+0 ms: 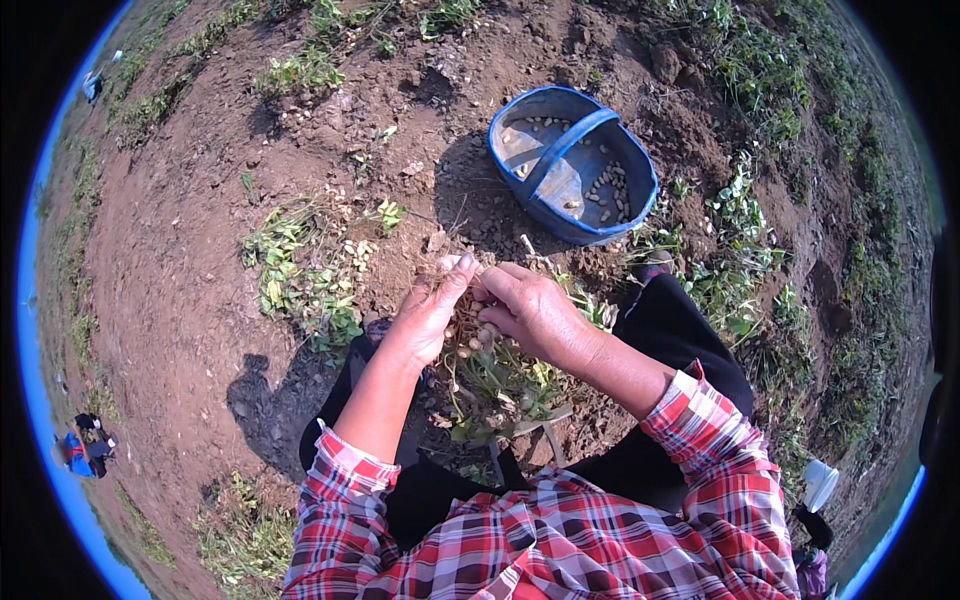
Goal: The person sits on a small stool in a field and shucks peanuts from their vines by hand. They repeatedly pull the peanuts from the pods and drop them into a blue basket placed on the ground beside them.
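Between my knees I hold a peanut plant (510, 385) with its leafy part toward me and its roots pointing away. My left hand (428, 318) is closed on the root end, its thumb pressed near the tip. Right beside it my right hand (540, 312) is closed too, fingers curled at the roots and the pods. Pale peanut pods (466, 340) hang below and between the hands. The fingertips partly cover one another, so I cannot tell whether a single pod is pinched in them.
Ahead to the right a blue bucket (625, 232) with a handle stands on the soil, scattered peanuts inside. Left of my hands lies a pulled plant pile (300, 265) beside loose peanuts (358, 252). More green plants (740, 270) line the right. Other people (88, 445) are far off.
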{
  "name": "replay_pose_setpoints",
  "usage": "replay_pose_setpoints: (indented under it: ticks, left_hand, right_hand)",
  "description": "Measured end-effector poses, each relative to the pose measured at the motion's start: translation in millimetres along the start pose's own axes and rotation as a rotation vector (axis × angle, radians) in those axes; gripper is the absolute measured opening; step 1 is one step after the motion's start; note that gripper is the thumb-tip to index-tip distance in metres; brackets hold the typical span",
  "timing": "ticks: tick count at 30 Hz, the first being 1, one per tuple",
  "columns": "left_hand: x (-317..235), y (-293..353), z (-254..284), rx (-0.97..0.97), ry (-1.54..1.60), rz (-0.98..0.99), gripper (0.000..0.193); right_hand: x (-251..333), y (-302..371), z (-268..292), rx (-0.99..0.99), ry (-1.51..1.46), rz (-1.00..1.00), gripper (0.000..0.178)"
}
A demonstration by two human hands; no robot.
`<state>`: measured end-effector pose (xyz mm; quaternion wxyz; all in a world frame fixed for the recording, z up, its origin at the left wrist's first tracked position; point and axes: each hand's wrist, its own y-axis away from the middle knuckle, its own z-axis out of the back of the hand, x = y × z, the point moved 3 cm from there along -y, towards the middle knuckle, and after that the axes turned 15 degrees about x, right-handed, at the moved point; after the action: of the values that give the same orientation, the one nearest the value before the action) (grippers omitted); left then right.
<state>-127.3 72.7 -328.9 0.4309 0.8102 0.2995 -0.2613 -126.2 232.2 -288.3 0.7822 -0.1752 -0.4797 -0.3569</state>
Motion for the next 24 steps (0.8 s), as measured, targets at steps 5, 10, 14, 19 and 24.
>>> replay_pose_setpoints:
  ticks: [5, 10, 14, 19, 24]
  left_hand:
    - [-2, 6, -2, 0.077, 0.063, 0.027, 0.042]
    - [-15, 9, -10, 0.246, -0.059, -0.056, 0.04]
    - [-20, 5, -13, 0.269, -0.195, -0.073, 0.04]
    - [-8, 1, -2, 0.213, -0.341, -0.125, 0.04]
    - [-14, 3, -8, 0.139, -0.257, -0.113, 0.034]
  right_hand:
    - [8, 0, 3, -0.063, 0.107, -0.007, 0.028]
    - [-3, -2, 13, -0.053, 0.058, -0.02, 0.022]
    - [-8, -4, 20, -0.011, -0.122, -0.083, 0.019]
    - [-9, -2, 19, 0.061, -0.238, -0.101, 0.019]
    - [-17, 1, 15, 0.112, -0.499, -0.07, 0.013]
